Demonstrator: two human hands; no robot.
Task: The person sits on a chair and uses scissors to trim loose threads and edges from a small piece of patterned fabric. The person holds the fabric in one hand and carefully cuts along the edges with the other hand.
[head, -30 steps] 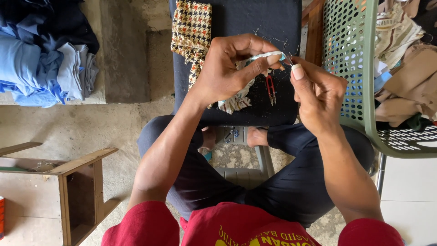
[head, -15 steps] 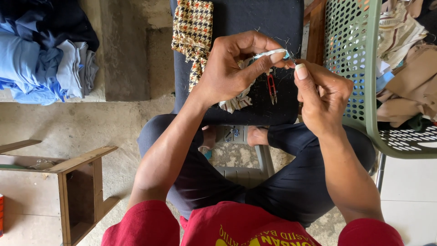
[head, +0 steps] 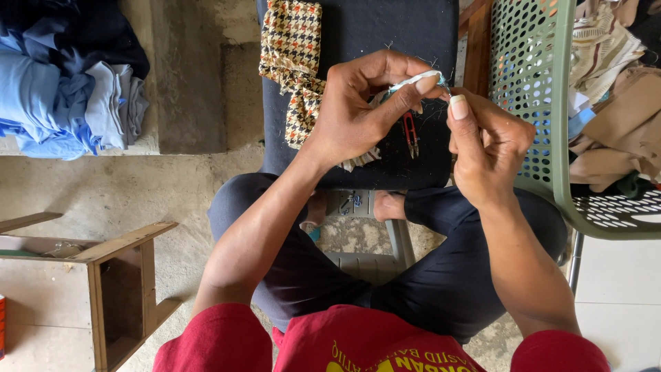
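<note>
My left hand (head: 358, 107) pinches a small pale blue-white piece of cloth (head: 420, 77) between thumb and forefinger above a dark padded seat (head: 392, 31). My right hand (head: 485, 145) is closed beside it, thumb up, its fingertips meeting the cloth as if pinching a thread or needle too fine to make out. A red thread snip (head: 411, 132) lies on the dark seat just below both hands. A houndstooth fabric strip (head: 292, 58) in cream, black and orange drapes on the seat to the left of my left hand.
A green perforated plastic basket (head: 533, 89) holding beige and striped clothes stands at the right. Folded blue and navy garments (head: 65, 89) pile at the top left. A wooden stool frame (head: 117, 275) sits at the lower left on the concrete floor.
Both hands shifted slightly up and right together, still pinched on the small cloth. The snip and houndstooth strip stayed where they lie.
</note>
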